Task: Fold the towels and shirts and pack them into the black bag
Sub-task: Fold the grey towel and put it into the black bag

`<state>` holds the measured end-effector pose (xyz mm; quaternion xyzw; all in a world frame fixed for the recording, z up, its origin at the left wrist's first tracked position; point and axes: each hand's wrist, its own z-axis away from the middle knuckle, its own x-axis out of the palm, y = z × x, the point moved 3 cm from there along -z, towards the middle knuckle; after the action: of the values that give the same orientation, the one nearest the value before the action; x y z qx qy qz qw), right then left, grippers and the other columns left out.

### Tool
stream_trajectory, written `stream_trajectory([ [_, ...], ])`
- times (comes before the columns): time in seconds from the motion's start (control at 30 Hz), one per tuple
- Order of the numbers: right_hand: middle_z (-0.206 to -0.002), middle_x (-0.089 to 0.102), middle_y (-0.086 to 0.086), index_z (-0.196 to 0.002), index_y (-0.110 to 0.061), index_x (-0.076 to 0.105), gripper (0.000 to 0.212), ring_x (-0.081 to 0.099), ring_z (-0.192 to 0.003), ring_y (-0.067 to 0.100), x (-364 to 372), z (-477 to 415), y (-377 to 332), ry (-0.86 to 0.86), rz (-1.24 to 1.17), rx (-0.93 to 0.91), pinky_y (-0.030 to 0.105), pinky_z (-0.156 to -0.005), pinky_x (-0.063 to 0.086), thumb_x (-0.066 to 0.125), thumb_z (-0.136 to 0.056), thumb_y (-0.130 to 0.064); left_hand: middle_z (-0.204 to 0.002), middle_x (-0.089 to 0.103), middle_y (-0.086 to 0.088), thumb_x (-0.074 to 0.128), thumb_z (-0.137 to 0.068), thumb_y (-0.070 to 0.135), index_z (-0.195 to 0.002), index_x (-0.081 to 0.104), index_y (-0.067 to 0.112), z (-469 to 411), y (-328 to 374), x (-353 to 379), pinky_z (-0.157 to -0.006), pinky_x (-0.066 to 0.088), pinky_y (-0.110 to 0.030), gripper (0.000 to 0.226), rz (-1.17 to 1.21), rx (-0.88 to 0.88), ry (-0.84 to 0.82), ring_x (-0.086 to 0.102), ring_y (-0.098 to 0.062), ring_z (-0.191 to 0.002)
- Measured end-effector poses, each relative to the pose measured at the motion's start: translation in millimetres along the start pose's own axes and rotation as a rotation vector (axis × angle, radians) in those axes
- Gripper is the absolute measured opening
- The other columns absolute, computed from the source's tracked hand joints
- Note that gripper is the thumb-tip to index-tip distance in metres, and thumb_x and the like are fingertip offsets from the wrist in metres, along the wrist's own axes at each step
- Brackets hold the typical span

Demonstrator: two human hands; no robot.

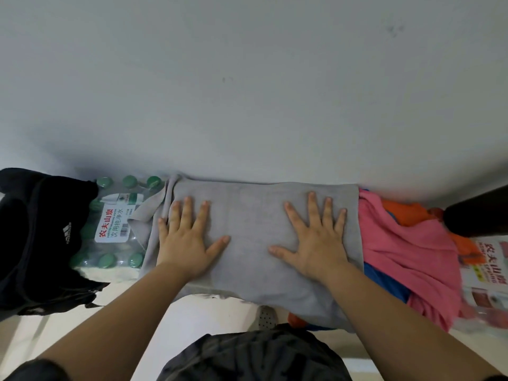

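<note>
A grey towel [253, 221] lies spread flat in front of me against the wall. My left hand [187, 237] presses flat on its left part with fingers spread. My right hand [316, 237] presses flat on its right part, fingers straight too. A loose grey corner sticks out past the towel's left edge. The black bag [35, 237] with a white logo sits at the far left. To the right lies a heap of clothes: a pink cloth [406, 251] on top, an orange piece [412, 213] behind it and a blue piece [384, 281] under it.
A shrink-wrapped pack of green-capped water bottles [115, 224] stands between the bag and the towel. A printed carton [489, 270] lies at the far right under the clothes. A dark object [478, 213] juts in at the right edge. The pale wall [247, 92] rises right behind.
</note>
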<state>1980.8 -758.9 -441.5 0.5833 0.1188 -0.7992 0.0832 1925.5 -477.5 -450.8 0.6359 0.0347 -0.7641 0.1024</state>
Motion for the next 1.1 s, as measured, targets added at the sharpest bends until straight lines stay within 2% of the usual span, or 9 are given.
stream_trajectory([
  [0.13,-0.162,-0.031,0.009,-0.152,-0.047,-0.02,0.1,-0.028,-0.147,0.039,-1,3,1,0.035,-0.001,-0.028,0.067,-0.113,-0.017,0.01,-0.072,-0.099,-0.164,0.022,-0.01,0.025,-0.089,0.073,-0.156,0.025,0.028,10,-19,-15,-0.12,0.012,-0.056,0.081,0.115,-0.009,0.09,0.015,-0.034,-0.151],
  [0.3,-0.163,-0.028,0.006,-0.153,-0.044,-0.018,0.087,-0.029,-0.148,0.035,-15,8,-45,0.062,-0.001,-0.159,0.068,-0.114,-0.015,0.009,-0.082,-0.087,-0.139,0.054,-0.018,0.037,-0.09,0.054,-0.14,0.051,0.01,28,-82,-34,-0.107,0.034,-0.05,0.068,0.176,-0.187,0.272,0.047,-0.041,-0.125],
  [0.47,-0.163,-0.028,0.003,-0.155,-0.045,-0.009,0.079,-0.029,-0.149,0.031,-15,6,-117,0.023,-0.029,-0.321,0.065,-0.114,-0.018,0.01,-0.087,-0.081,-0.141,0.051,-0.018,0.064,-0.088,0.033,-0.143,0.048,0.011,25,-132,-38,-0.105,0.039,-0.05,0.061,0.155,-0.305,0.155,0.047,-0.042,-0.124],
  [0.6,-0.162,-0.031,-0.001,-0.153,-0.046,-0.014,0.074,-0.032,-0.147,0.029,-3,4,-149,-0.063,0.019,-0.312,0.064,-0.115,-0.017,0.012,-0.091,-0.078,-0.137,0.053,-0.013,0.069,-0.085,0.037,-0.14,0.053,0.014,11,-143,-40,-0.104,0.04,-0.047,0.061,0.211,-0.272,0.099,0.047,-0.038,-0.124],
  [0.8,-0.162,-0.029,-0.009,-0.152,-0.051,-0.016,0.07,-0.025,-0.151,0.024,9,5,-155,-0.129,0.042,-0.221,0.058,-0.118,-0.015,0.008,-0.091,-0.078,-0.099,0.06,-0.01,0.068,-0.085,0.035,-0.102,0.075,0.016,-16,-155,-42,-0.08,0.053,-0.044,0.026,0.362,-0.138,0.165,0.058,-0.038,-0.097],
  [0.9,-0.167,-0.013,-0.008,-0.155,-0.049,0.001,0.073,-0.012,-0.154,0.023,0,2,-165,-0.128,-0.013,-0.141,0.056,-0.121,-0.007,0.008,-0.089,-0.078,-0.088,0.063,-0.002,0.071,-0.086,0.024,-0.089,0.075,0.017,-24,-160,-48,-0.072,0.049,-0.034,0.008,0.542,-0.086,0.219,0.062,-0.029,-0.085],
  [0.97,-0.166,0.015,-0.003,-0.155,-0.043,0.022,0.077,0.01,-0.153,0.023,-14,3,-182,-0.042,-0.125,-0.115,0.051,-0.123,0.008,0.014,-0.086,-0.077,-0.075,0.066,0.007,0.07,-0.088,0.028,-0.079,0.069,0.022,-26,-162,-56,-0.064,0.045,-0.029,0.012,0.747,-0.131,0.19,0.062,-0.015,-0.07],
  [1.03,-0.151,0.042,-0.004,-0.15,-0.039,0.038,0.063,0.035,-0.14,0.017,-31,6,-210,0.009,-0.379,-0.152,0.04,-0.118,0.028,0.035,-0.093,-0.066,-0.07,0.069,0.006,0.071,-0.089,0.027,-0.077,0.069,0.02,-27,-163,-61,-0.062,0.045,-0.028,0.014,0.979,-0.152,0.142,0.06,-0.008,-0.06],
  [1.1,-0.14,0.052,-0.011,-0.146,-0.044,0.042,0.047,0.046,-0.13,0.007,-44,8,-243,-0.065,-0.728,-0.18,0.025,-0.109,0.038,0.053,-0.1,-0.043,-0.072,0.072,0.002,0.073,-0.088,0.021,-0.079,0.071,0.019,-23,-160,-70,-0.064,0.05,-0.03,0.009,1.114,-0.101,0.11,0.063,-0.011,-0.062],
])
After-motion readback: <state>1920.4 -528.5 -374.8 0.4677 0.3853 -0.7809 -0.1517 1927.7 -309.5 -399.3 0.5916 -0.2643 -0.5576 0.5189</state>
